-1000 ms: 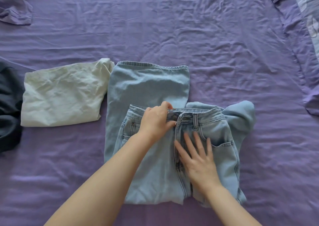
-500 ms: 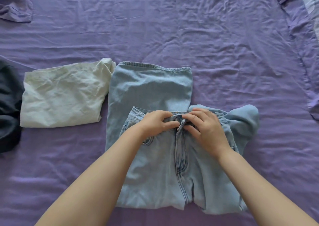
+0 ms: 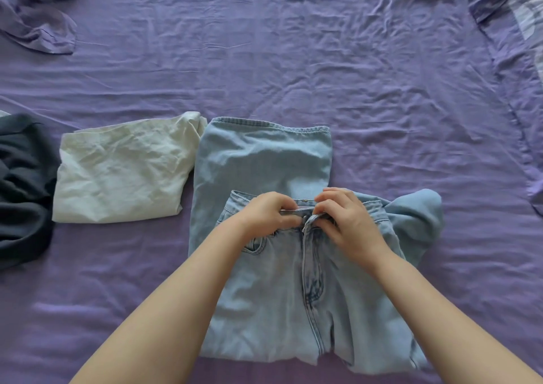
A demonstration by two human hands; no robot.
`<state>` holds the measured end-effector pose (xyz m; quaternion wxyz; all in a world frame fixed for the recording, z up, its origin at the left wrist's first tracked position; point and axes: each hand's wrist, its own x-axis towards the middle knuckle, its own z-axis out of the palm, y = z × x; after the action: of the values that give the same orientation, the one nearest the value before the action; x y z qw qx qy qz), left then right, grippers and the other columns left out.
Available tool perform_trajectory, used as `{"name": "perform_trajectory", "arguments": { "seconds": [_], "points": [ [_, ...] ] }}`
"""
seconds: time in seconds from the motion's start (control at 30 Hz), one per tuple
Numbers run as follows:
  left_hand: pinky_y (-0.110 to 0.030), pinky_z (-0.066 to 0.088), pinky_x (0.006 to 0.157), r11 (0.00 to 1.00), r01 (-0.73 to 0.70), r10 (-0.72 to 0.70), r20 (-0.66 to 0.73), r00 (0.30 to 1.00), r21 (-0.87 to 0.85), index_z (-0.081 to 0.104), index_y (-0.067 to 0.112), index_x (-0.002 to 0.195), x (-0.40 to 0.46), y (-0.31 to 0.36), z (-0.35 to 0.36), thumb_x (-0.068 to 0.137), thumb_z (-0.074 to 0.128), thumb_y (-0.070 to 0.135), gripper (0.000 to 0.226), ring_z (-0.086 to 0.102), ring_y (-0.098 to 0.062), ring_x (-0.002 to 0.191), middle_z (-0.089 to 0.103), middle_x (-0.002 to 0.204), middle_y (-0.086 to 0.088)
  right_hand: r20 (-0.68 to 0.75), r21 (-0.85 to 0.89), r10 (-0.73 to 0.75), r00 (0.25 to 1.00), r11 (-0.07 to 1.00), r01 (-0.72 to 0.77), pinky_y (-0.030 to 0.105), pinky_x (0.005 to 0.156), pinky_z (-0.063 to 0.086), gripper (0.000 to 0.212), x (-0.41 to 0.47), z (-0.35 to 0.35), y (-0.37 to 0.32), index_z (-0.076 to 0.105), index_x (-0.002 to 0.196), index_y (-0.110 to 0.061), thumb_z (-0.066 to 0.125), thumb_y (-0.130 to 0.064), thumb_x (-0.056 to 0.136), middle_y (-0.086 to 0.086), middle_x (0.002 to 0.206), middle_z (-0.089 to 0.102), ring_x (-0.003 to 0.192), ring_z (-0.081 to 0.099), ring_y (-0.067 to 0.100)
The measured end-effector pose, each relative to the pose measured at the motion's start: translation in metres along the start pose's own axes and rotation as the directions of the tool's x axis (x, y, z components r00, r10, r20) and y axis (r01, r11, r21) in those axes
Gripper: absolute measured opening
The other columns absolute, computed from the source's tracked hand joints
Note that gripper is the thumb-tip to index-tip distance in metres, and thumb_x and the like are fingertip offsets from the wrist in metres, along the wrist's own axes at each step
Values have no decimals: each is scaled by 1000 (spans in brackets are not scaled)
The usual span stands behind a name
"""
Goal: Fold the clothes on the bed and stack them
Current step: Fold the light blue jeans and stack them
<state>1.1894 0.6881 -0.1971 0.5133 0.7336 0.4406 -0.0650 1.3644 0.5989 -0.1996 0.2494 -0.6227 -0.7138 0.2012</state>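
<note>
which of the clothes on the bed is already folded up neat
The white garment, lying flat as a tidy rectangle beside the jeans. The dark garment is a crumpled heap, and both hands grip the jeans' waistband.

Both my forearms reach forward, bare, converging ahead of me. My left hand (image 3: 269,213) and right hand (image 3: 346,217) sit knuckles up, nearly touching (thumbs tucked under), fingers (image 3: 327,197) curled and pinching the jeans waistband (image 3: 296,211).
</note>
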Motion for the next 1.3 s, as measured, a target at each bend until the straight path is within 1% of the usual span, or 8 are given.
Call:
{"name": "perform_trajectory", "arguments": {
  "seconds": [0.1, 0.27, 0.47, 0.67, 0.8, 0.93, 1.2, 1.3],
  "points": [
    [-32, 28, 57, 1000, 25, -25, -30, 999, -8, 43, 22, 56, 2, 2, 6, 84, 65, 32, 37, 35, -16, 58, 37, 55, 4, 19, 4, -8, 1000, 1000, 8, 50, 87, 48, 11, 0, -2, -6, 66, 81, -5, 75, -6, 75, 7, 95, 66, 107, 56, 35],
    [-30, 19, 51, 959, 75, -94, -58, 994, -273, 36, 20, 56, 0, 10, 19, 84, 66, 37, 45, 25, -13, 55, 27, 55, 6, 17, -42, 1, 1000, 999, -1, 47, 83, 50, 13, 0, -3, -11, 67, 82, -6, 76, -10, 75, 6, 87, 67, 100, 60, 32],
    [-22, 24, 51, 902, 64, -97, -56, 994, -427, 51, 23, 53, -4, 16, 18, 86, 62, 24, 35, 30, -7, 53, 33, 55, 9, -1, -22, 87, 996, 996, -87, 42, 75, 48, 12, -3, -2, -13, 65, 81, -7, 75, -9, 75, 4, 80, 67, 81, 61, 28],
    [-28, 31, 54, 970, -23, 4, -79, 997, -241, 64, 18, 79, -10, 15, 23, 80, 72, 33, 18, 39, -9, 56, 45, 61, 7, 10, 23, 143, 990, 989, -143, 48, 83, 48, 10, -3, -7, -9, 70, 89, -3, 69, -5, 79, 10, 89, 71, 90, 64, 31],
    [-29, 30, 51, 974, -5, -30, -151, 988, -228, 65, 19, 71, -7, 16, 26, 81, 69, 29, 15, 37, -9, 50, 43, 52, 7, 48, 65, 199, 979, 977, -202, 48, 91, 45, 14, -4, -11, -6, 71, 95, -3, 69, -9, 83, 12, 99, 69, 99, 61, 29],
    [-31, 33, 59, 981, -12, -18, -155, 988, -192, 67, 8, 72, -8, 15, 26, 78, 69, 29, 22, 42, -15, 63, 47, 68, -8, 102, 98, 248, 963, 961, -258, 45, 100, 39, 20, -7, -12, -4, 71, 102, -5, 68, -12, 84, 14, 110, 64, 110, 56, 28],
    [-27, 31, 54, 973, 6, -21, -67, 998, -230, 67, 4, 80, -16, 19, 26, 83, 67, 23, 20, 40, -10, 59, 45, 74, -11, 95, 163, 317, 944, 930, -329, 43, 99, 38, 17, -11, -11, -12, 68, 100, -7, 68, -12, 84, 8, 101, 64, 107, 52, 24],
    [-28, 30, 54, 982, 15, -26, -53, 998, -187, 64, -1, 83, -17, 22, 25, 81, 70, 34, 36, 39, -10, 61, 43, 70, -9, 72, 213, 324, 943, 919, -332, 44, 99, 38, 16, -12, -16, -13, 70, 97, -7, 70, -9, 82, 0, 96, 60, 105, 53, 23]
  ]
}}
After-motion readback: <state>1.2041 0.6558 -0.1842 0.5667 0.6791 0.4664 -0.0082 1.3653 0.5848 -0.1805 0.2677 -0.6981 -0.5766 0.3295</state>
